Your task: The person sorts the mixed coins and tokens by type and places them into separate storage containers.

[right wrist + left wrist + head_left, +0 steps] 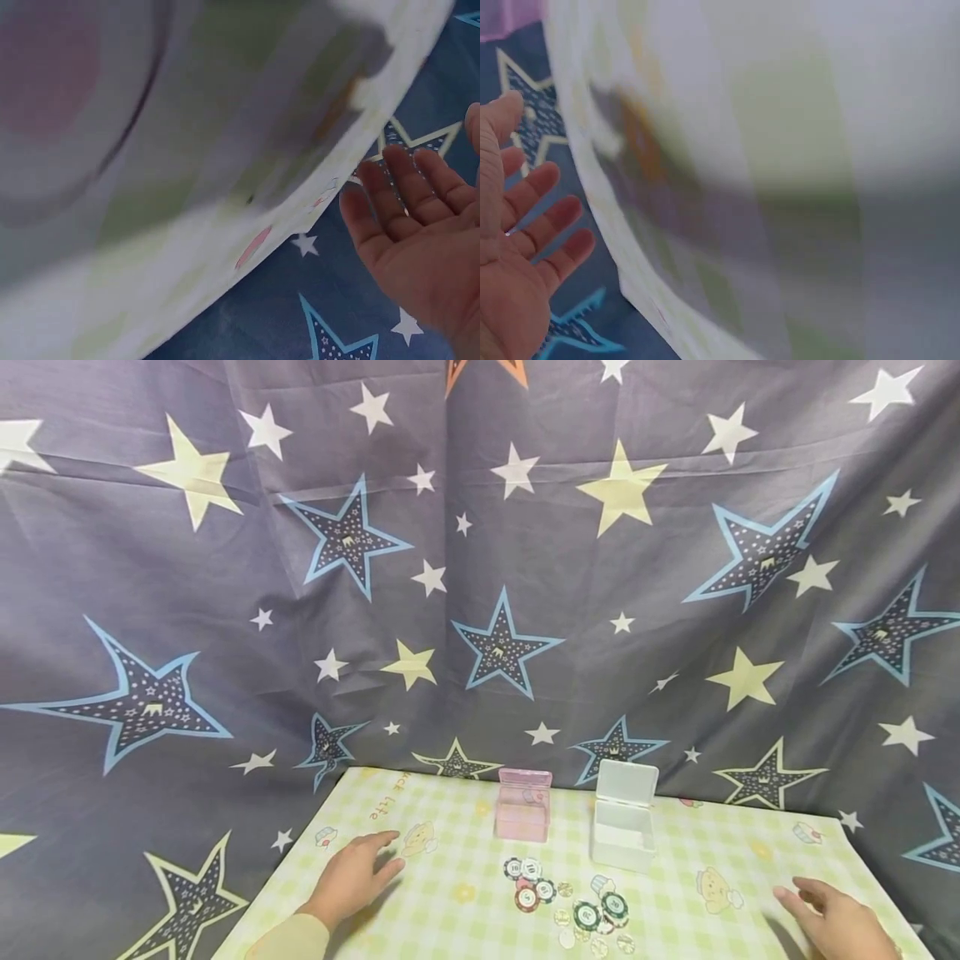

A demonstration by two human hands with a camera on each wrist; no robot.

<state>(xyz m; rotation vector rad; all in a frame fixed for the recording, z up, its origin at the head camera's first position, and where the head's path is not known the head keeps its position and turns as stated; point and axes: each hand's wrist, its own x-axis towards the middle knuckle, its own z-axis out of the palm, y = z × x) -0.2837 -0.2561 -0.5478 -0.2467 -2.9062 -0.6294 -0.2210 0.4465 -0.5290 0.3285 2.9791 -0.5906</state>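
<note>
My left hand (356, 875) is held over the left part of the table, fingers relaxed and nothing in them. Over at the right edge, my right hand (836, 920) hovers with its fingers loosely extended, also without anything in its grasp. Between the hands lies a loose group of poker chips: a red chip (527, 898), a white chip (532, 869), dark green chips (587, 916) and others. Several gold-coloured coins (562, 917) are scattered among them. Both wrist views show the palms with spread fingers beside the tablecloth.
Behind the chips stand a see-through pink box (522, 822) and a white box (623, 852), both with lids raised. A green-checked cloth (435, 927) with printed pictures covers the table. A dark star-patterned curtain (525, 560) hangs along its back edge.
</note>
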